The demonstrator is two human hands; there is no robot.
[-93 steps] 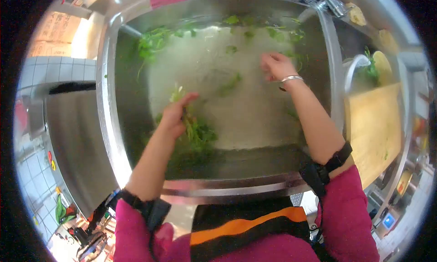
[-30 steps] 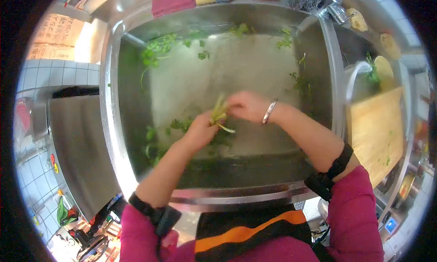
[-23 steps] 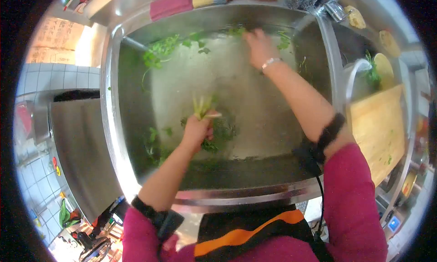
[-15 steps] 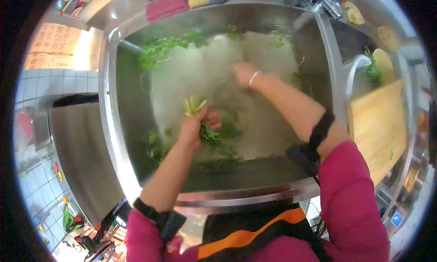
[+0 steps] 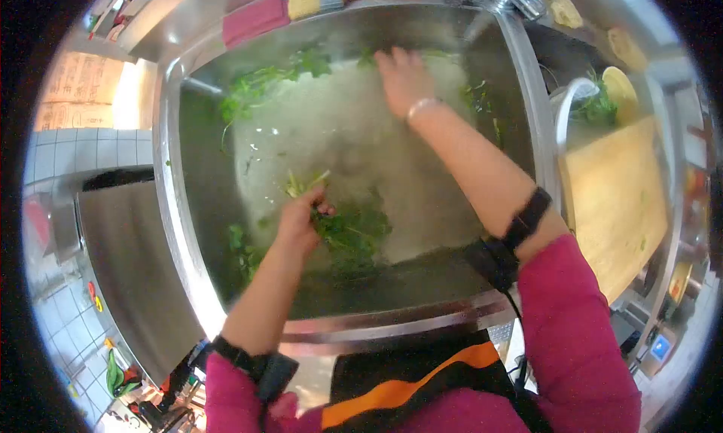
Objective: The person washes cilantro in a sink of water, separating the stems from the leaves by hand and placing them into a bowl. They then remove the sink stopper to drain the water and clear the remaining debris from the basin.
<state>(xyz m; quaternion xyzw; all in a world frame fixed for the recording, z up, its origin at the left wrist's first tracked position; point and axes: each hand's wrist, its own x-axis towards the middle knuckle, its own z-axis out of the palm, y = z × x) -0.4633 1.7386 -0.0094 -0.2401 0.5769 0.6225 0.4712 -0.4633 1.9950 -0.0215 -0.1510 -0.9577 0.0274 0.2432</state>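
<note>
Your left grip (image 5: 298, 218) is closed around a bunch of greens (image 5: 352, 231) at six o'clock in the sink (image 5: 166, 177); your right grip (image 5: 404, 83) is open at one o'clock. You seem to be gathering loose sprigs (image 5: 310, 62); next calls for closing that right grip. Marked cardboard (image 5: 79, 90) at ten o'clock is unreadable.

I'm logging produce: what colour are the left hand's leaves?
The leaves are green, shown best in the head view.

A pale-stemmed, leafy green bunch (image 5: 354, 228) slants in the sink (image 5: 170, 184).
</note>
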